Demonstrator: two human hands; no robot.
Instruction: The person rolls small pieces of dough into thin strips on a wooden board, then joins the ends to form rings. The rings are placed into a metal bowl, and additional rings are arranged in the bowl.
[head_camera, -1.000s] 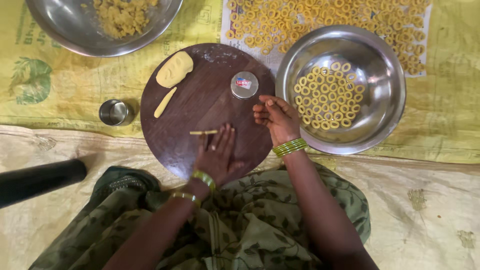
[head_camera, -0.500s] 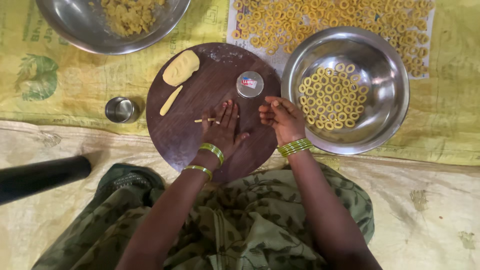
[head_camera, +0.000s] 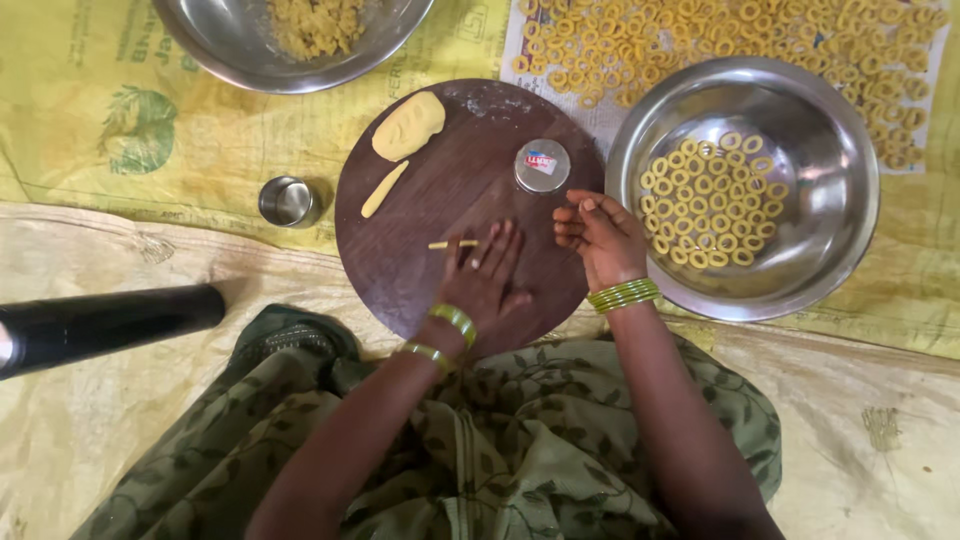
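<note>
round board (head_camera: 420, 250) — dough strip (head_camera: 452, 244) under left hand (head_camera: 485, 280)

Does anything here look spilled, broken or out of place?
Nothing stands out. The dough rings lie inside the steel bowl, more are spread on the sheet behind, and the left hand lies flat on a thin dough strip on the round board.

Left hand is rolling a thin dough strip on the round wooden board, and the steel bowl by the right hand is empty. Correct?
Not quite. The head view shows the bowl by the right hand holds dough rings. The rest stands: the left hand lies flat over a thin strip on the board.
</note>
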